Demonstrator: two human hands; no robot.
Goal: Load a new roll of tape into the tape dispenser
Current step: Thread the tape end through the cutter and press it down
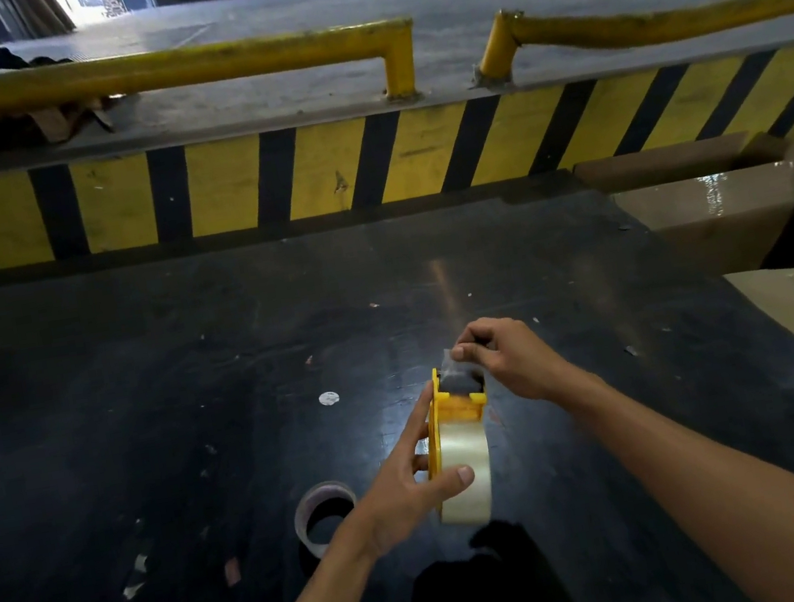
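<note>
A yellow tape dispenser [455,403] stands on edge over the black table, with a clear tape roll [465,467] seated in it. My left hand [405,494] grips the dispenser and roll from the left, thumb across the roll's face. My right hand [508,358] pinches the loose tape end [447,359] at the dispenser's far tip, just above its mouth. An empty cardboard tape core [326,515] lies on the table to the left of my left wrist.
The black table [143,419] carries scraps of tape and a small white sticker [328,398]. Taped cardboard boxes [729,211] stand at the right edge. A yellow-and-black striped dock wall [312,171] with yellow rails runs behind the table.
</note>
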